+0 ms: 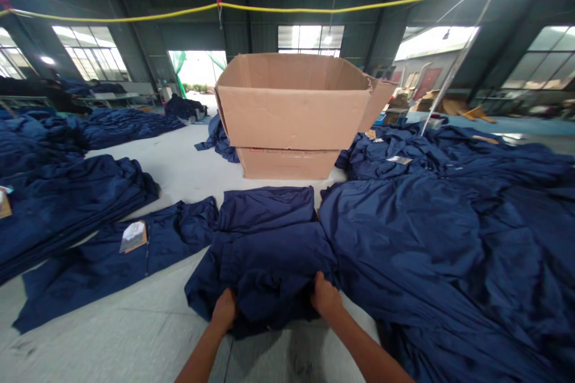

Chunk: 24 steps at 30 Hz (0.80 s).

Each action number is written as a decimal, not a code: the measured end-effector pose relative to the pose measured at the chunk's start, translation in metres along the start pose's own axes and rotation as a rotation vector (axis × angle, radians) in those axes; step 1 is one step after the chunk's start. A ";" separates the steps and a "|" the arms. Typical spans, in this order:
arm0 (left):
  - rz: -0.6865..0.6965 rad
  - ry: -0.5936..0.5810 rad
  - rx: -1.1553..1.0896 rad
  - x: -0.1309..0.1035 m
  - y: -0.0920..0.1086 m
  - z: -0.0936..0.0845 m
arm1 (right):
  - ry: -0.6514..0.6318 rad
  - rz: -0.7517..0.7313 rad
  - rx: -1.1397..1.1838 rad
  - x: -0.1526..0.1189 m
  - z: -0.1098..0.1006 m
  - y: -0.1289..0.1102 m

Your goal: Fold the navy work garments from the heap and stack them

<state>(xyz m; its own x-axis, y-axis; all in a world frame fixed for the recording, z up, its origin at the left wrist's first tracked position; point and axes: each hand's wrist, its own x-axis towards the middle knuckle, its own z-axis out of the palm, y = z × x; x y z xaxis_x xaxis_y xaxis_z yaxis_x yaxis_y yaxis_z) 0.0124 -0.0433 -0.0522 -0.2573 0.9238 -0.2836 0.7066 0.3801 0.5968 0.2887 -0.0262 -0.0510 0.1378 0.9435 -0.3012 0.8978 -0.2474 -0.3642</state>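
Note:
A navy blue garment (274, 251) lies bunched and partly folded near the front of the pale table. My left hand (224, 309) grips its near left edge, fingers closed on the cloth. At its near right side, my right hand (326, 296) is closed on the same garment. Both sets of fingertips are partly hidden in the fabric. Just beyond it lies a folded navy piece (269, 206), touching its far edge.
An open cardboard box (291, 116) stands behind the folded piece. A flat navy garment with a paper tag (133, 236) lies to the left, beside a garment stack (81, 197). Large navy heaps (426, 233) cover the right side. A yellow cable (287, 9) runs overhead.

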 end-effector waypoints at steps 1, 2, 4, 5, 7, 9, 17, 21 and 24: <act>0.014 0.010 0.029 -0.004 0.002 0.000 | 0.046 -0.027 -0.062 -0.006 -0.001 -0.003; 0.045 0.021 0.043 -0.010 0.004 0.001 | 0.097 -0.086 -0.121 -0.012 -0.003 -0.006; 0.148 0.028 0.061 -0.024 0.010 0.006 | 0.180 -0.274 -0.169 -0.024 -0.005 -0.014; 0.208 0.019 0.082 -0.030 0.014 0.010 | 0.199 -0.372 -0.142 -0.028 -0.005 -0.017; 0.336 -0.025 0.120 -0.038 0.020 0.017 | 0.168 -0.507 -0.011 -0.030 -0.005 -0.022; 0.339 -0.014 0.070 -0.035 0.023 0.018 | 0.106 -0.520 0.153 -0.025 -0.004 -0.022; 0.000 0.304 -0.042 0.003 0.017 -0.014 | 0.212 -0.065 0.113 0.006 -0.015 -0.008; 0.218 0.206 0.193 -0.017 0.036 0.000 | 0.330 -0.258 -0.124 -0.002 -0.018 -0.021; 0.151 0.246 0.381 -0.028 0.050 0.014 | 0.271 -0.327 -0.172 -0.003 -0.018 -0.030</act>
<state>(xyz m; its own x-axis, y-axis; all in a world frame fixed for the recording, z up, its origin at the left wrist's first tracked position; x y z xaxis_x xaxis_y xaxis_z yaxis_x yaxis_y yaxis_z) 0.0640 -0.0507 -0.0253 -0.2490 0.9685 -0.0012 0.9277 0.2388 0.2869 0.2688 -0.0179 -0.0236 -0.0805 0.9952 0.0551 0.9656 0.0915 -0.2433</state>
